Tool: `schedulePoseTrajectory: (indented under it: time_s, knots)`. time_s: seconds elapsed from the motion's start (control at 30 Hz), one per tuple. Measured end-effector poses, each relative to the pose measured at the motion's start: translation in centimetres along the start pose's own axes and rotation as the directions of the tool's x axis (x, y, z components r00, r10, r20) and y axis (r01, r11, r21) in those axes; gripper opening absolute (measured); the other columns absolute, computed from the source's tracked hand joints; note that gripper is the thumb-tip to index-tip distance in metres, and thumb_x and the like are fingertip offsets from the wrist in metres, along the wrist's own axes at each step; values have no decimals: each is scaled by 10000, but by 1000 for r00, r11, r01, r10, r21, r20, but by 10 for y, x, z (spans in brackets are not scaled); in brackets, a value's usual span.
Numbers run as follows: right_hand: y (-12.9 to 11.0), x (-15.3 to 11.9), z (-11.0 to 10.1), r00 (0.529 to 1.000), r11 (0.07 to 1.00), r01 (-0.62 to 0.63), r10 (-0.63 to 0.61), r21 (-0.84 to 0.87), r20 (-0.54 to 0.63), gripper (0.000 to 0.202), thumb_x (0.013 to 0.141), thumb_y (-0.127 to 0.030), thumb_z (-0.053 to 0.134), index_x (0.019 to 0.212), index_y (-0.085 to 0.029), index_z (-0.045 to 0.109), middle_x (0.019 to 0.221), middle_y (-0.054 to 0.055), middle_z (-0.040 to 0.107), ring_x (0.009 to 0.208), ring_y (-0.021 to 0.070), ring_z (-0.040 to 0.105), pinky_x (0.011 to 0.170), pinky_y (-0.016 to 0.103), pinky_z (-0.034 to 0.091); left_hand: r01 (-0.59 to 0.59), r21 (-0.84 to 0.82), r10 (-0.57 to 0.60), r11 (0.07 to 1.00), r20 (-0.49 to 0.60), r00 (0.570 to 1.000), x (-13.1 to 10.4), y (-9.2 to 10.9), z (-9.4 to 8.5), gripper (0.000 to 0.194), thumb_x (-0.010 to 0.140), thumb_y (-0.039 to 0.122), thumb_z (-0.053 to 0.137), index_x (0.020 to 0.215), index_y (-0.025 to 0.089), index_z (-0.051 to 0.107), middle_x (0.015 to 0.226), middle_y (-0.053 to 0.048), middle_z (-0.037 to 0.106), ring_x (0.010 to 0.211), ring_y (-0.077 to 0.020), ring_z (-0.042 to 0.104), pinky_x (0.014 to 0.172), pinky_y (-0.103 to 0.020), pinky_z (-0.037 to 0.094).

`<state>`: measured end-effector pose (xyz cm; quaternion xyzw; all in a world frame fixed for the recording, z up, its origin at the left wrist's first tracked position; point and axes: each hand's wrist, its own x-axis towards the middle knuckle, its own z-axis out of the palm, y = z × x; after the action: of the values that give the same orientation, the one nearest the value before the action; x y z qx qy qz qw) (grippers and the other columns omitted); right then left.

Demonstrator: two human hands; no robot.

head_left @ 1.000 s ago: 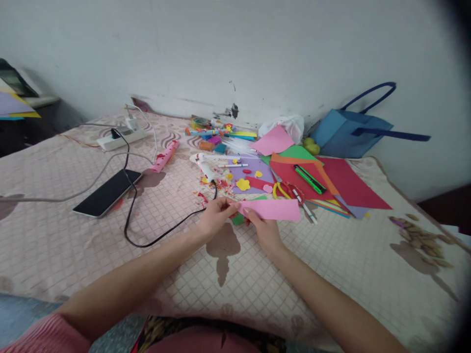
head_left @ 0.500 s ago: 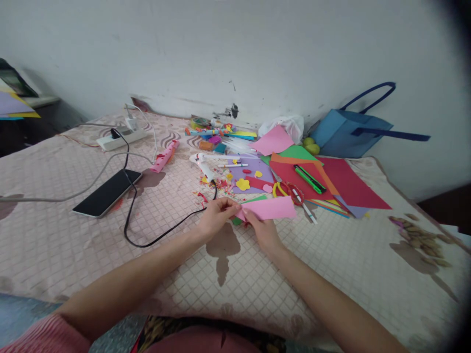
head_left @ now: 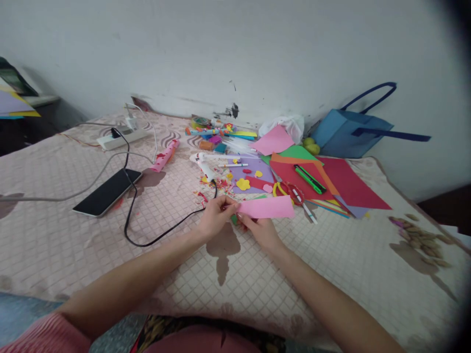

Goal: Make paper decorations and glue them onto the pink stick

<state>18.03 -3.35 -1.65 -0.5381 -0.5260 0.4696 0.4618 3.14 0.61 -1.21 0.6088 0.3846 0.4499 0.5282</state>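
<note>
Between my two hands is a pink strip of craft paper (head_left: 270, 207), stretching out to the right. My left hand (head_left: 218, 215) pinches its left end between thumb and fingers. Close beside it, my right hand (head_left: 262, 231) grips the lower edge near the same end. Green paper (head_left: 234, 220) shows partly beneath, mostly covered by the hands and the strip. Just beyond lie scissors with yellow and red handles (head_left: 289, 191), a yellow paper flower (head_left: 243, 184) on a purple sheet (head_left: 235, 171), and a white glue gun (head_left: 203, 167).
A black phone-like tablet (head_left: 108, 192) lies at left beside a looping black cable (head_left: 127, 230) and a power strip (head_left: 121, 139). A green cutter (head_left: 309, 179) rests on red sheets (head_left: 355, 184). A blue bag (head_left: 349, 132) leans by the wall; peanut-like pods (head_left: 421, 240) lie right.
The pink strip has shifted slightly left and tilted a little between my hands. My right thumb has moved left and down along its end.
</note>
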Motion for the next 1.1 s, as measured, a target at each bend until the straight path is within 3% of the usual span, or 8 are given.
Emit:
schedulePoseTrajectory:
  time_s: [0.27, 0.43, 0.6, 0.73, 1.1]
  knots:
    - [-1, 3, -1, 999, 995, -8, 3, 101, 53, 252, 737, -401, 635, 724, -150, 657, 577, 18, 613, 495, 120, 522, 481, 242, 413, 13, -37, -15, 999, -69, 997, 4, -1, -2, 215, 742, 342, 631, 705, 136, 578, 643, -1, 573, 589, -99, 514, 555, -210, 407]
    - [-2, 2, 0, 1000, 987, 7, -7, 160, 0, 212, 724, -380, 647, 728, -168, 652, 575, 5, 601, 487, 113, 493, 456, 233, 395, 57, -60, -59, 997, -36, 998, 3, 3, 0, 245, 726, 362, 650, 699, 128, 585, 634, -1, 572, 584, -96, 511, 558, -212, 402]
    - [-2, 5, -1, 994, 981, 62, -44, 185, -102, 203, 733, -368, 638, 762, -167, 636, 593, -4, 582, 516, 106, 479, 472, 226, 395, 174, -192, -162, 966, 73, 984, -1, 7, 3, 344, 678, 382, 700, 878, 129, 579, 757, -31, 630, 680, -132, 587, 610, -239, 445]
    - [-2, 6, -1, 993, 975, 71, -50, 212, -104, 191, 730, -361, 642, 739, -172, 621, 575, -24, 555, 521, 102, 476, 485, 228, 390, 243, -199, -223, 950, 116, 968, -1, 5, 4, 346, 663, 386, 713, 834, 106, 603, 768, -58, 646, 684, -141, 600, 633, -260, 458]
    - [-1, 7, 2, 993, 974, 44, -19, 222, -116, 219, 708, -378, 663, 771, -171, 632, 583, -17, 572, 507, 105, 467, 453, 223, 366, 195, -286, -197, 938, 23, 980, -2, 4, 7, 264, 690, 359, 688, 722, 115, 592, 655, -26, 627, 593, -119, 575, 612, -257, 449]
